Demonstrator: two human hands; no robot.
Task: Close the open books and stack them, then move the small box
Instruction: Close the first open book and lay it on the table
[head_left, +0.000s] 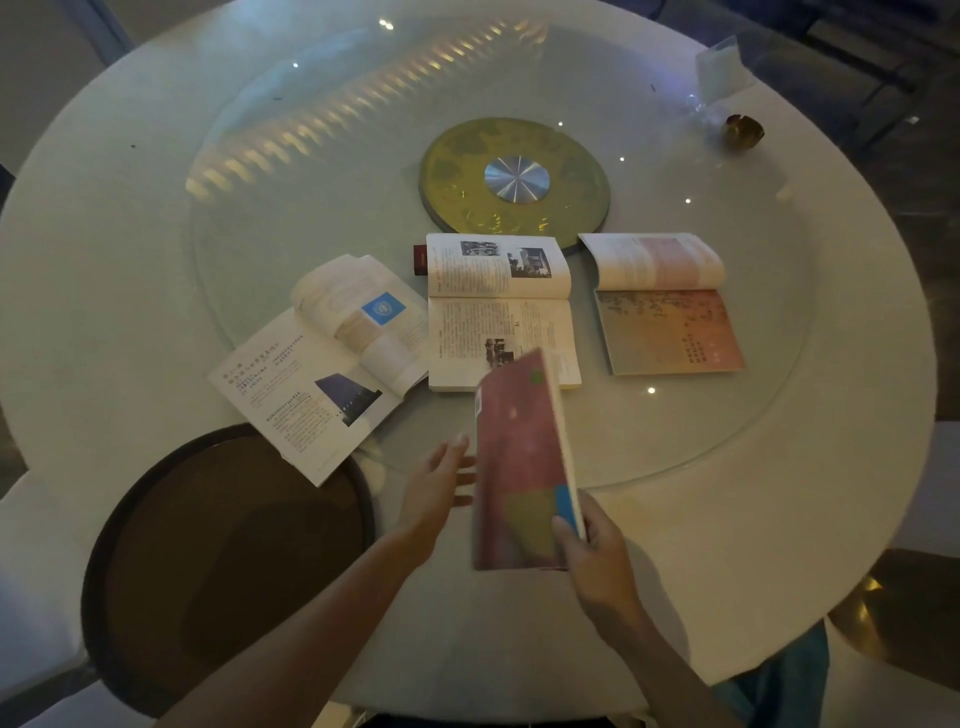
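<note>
My right hand grips a closed pink-covered book by its near lower corner and holds it tilted above the table's front edge. Just left of that book is my left hand, fingers spread and holding nothing. Three books lie open on the glass turntable: a large one with a blue emblem at the left, a text-and-photo one in the middle, an orange-paged one at the right. A small dark red box sits behind the middle book's far left corner, partly hidden.
A gold disc with a metal hub marks the centre of the round white table. A dark round chair seat sits under the left book's near corner. A small brass cup and clear wrapping stand at the far right.
</note>
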